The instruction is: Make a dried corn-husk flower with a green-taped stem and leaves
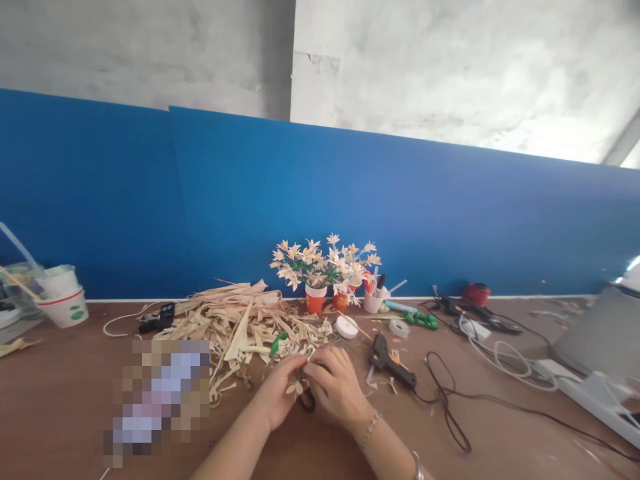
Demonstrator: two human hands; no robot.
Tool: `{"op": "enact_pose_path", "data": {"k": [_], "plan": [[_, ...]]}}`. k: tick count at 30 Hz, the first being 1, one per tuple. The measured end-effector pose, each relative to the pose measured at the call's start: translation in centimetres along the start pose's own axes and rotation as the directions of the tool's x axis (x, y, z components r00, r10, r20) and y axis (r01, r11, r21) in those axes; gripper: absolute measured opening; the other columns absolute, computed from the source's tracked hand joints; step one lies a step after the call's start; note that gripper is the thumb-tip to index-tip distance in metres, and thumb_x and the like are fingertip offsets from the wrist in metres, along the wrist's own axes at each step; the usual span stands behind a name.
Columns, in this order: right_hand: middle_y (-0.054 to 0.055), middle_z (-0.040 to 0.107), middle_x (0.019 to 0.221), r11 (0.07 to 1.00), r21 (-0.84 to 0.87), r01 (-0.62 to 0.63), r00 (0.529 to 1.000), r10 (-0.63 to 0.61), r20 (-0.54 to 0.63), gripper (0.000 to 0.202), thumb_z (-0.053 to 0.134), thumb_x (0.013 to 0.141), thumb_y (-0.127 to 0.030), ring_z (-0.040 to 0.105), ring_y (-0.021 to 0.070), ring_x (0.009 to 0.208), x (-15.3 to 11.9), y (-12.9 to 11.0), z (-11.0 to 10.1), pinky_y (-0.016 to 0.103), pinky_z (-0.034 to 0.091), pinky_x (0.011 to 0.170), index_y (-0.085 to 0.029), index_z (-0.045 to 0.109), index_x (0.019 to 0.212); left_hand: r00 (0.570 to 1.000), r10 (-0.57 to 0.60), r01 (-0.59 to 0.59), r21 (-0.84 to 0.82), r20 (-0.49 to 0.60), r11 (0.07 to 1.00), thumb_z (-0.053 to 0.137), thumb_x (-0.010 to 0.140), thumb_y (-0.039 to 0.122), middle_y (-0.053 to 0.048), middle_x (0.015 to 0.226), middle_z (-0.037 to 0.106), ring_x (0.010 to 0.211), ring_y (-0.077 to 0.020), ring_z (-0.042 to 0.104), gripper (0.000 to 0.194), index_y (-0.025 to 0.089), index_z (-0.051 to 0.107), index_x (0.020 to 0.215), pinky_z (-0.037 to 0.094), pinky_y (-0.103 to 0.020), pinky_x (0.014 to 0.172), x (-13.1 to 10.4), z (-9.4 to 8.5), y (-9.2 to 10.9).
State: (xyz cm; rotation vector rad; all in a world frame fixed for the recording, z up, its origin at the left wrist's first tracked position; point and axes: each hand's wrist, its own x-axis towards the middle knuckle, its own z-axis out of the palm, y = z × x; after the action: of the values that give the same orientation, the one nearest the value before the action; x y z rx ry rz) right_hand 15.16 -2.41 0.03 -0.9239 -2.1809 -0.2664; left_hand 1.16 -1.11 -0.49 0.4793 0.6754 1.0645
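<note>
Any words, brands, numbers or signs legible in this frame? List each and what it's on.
None readable.
White cup at far left: green print, too blurred to read.
Left red cup under the flowers: yellow marks, too small to read.
Red cup beside it: yellow marks, same.
Pixelated patch: obscured, can't tell.

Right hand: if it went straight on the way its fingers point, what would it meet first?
Most likely the left hand, close in front of it; whether the two already touch is unclear.
</note>
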Motion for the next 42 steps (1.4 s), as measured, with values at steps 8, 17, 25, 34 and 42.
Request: {"op": "enact_pose_path", "data": {"k": [8, 17, 25, 34, 42], "plan": [[0.005, 0.055, 0.09, 0.998, -0.062, 0.027, 1.0, -0.028, -0.013, 0.014, 0.049, 0.083, -0.015, 0.045, 0.0171, 0.081, 0.0, 0.2, 0.5, 0.03, 0.031, 0.069, -0.021, 0.059, 0.09, 0.992, -0.123, 0.124, -0.122, 0.016, 0.985, 0.058, 0.072, 0.011, 0.001, 0.054, 0.058, 0.046, -0.0079, 0.052, 0.004, 0.011, 0.06, 0.068, 0.041, -0.02, 0.049, 0.3, 0.0, -0.2], [0.005, 0.059, 0.088, 0.998, 0.058, 0.034, 0.996, -0.029, -0.082, 0.015, 0.047, 0.081, -0.012, 0.048, 0.0175, 0.08, 0.1, -0.2, 0.3, 0.031, 0.035, 0.069, -0.021, 0.058, 0.084, 0.985, -0.147, 0.159, -0.143, 0.089, 0.977, 0.057, 0.074, 0.012, -0.002, 0.059, 0.061, 0.05, -0.0101, 0.056, 0.006, 0.009, 0.06, 0.071, 0.043, -0.021, 0.051, 0.2, 0.1, -0.3], [0.004, 0.064, 0.078, 0.431, 0.689, -0.583, 0.431, 0.883, -0.187, 0.027, 0.06, 0.069, -0.038, 0.056, 0.0183, 0.072, -0.2, 6.0, -1.4, 0.027, 0.043, 0.063, -0.016, 0.058, 0.083, 0.998, -0.047, 0.044, -0.082, -0.042, 0.996, 0.049, 0.076, 0.013, 0.0, 0.057, 0.057, 0.048, -0.0075, 0.052, 0.016, 0.015, 0.046, 0.061, 0.038, -0.018, 0.046, 0.8, -0.1, 0.4], [0.001, 0.06, 0.059, 0.295, 0.521, -0.801, 0.39, 0.917, 0.08, 0.024, 0.058, 0.062, -0.041, 0.056, 0.0173, 0.055, 0.2, 11.0, 0.0, 0.026, 0.038, 0.05, -0.019, 0.051, 0.068, 0.999, 0.036, -0.035, -0.026, 0.023, 0.999, 0.059, 0.073, 0.028, 0.004, 0.055, 0.051, 0.045, -0.0062, 0.045, 0.027, 0.019, 0.038, 0.059, 0.034, -0.017, 0.044, 1.3, -0.9, 0.1], [0.006, 0.063, 0.076, 0.462, 0.214, -0.861, 0.493, 0.861, 0.125, 0.006, 0.053, 0.067, -0.021, 0.057, 0.0203, 0.074, -0.3, 11.6, -0.5, 0.028, 0.037, 0.068, -0.019, 0.049, 0.07, 0.996, 0.091, -0.092, 0.019, 0.016, 0.996, 0.071, 0.065, 0.039, 0.003, 0.057, 0.053, 0.047, -0.0053, 0.046, 0.032, 0.016, 0.048, 0.063, 0.033, -0.016, 0.044, 1.2, -1.0, 0.1]]}}
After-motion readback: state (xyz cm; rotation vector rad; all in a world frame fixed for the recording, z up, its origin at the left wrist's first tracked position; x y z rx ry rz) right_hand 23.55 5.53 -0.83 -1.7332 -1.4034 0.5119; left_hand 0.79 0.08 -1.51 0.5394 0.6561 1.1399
